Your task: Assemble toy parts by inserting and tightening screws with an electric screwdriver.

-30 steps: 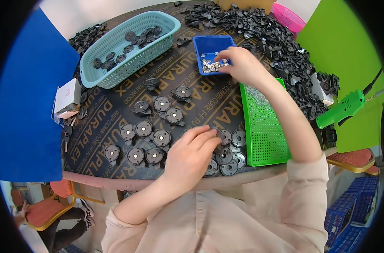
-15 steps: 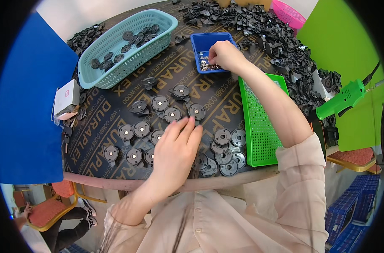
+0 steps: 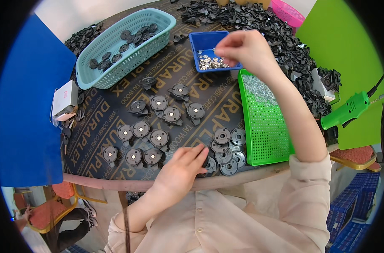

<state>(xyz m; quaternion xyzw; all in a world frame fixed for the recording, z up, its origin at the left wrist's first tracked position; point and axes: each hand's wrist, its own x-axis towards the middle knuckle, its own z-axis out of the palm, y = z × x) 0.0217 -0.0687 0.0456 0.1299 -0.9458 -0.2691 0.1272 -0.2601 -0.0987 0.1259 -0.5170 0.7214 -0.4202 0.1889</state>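
My left hand (image 3: 181,166) is low over the table near its front edge. Its fingers are stretched out and touch a dark disc at the left side of a group of loose black and grey discs (image 3: 228,167). My right hand (image 3: 253,52) is raised above the right side of a blue bin (image 3: 206,39) holding small round silver metal pieces (image 3: 209,63). Thumb and forefinger pinch together on what looks like one such small silver piece. Left of centre lie several black round parts (image 3: 159,138), most with a shiny metal centre.
A light-blue perforated basket (image 3: 128,63) with black parts stands at the back left. To the right lie a green perforated tray (image 3: 266,139) with small clear or silvery bits, and a green power screwdriver (image 3: 346,110). Black parts (image 3: 285,50) are heaped along the far right. A white box (image 3: 65,99) sits left.
My right hand has risen out of the blue bin and moved right. My left hand has drawn back from the round parts, down and right to the loose discs.
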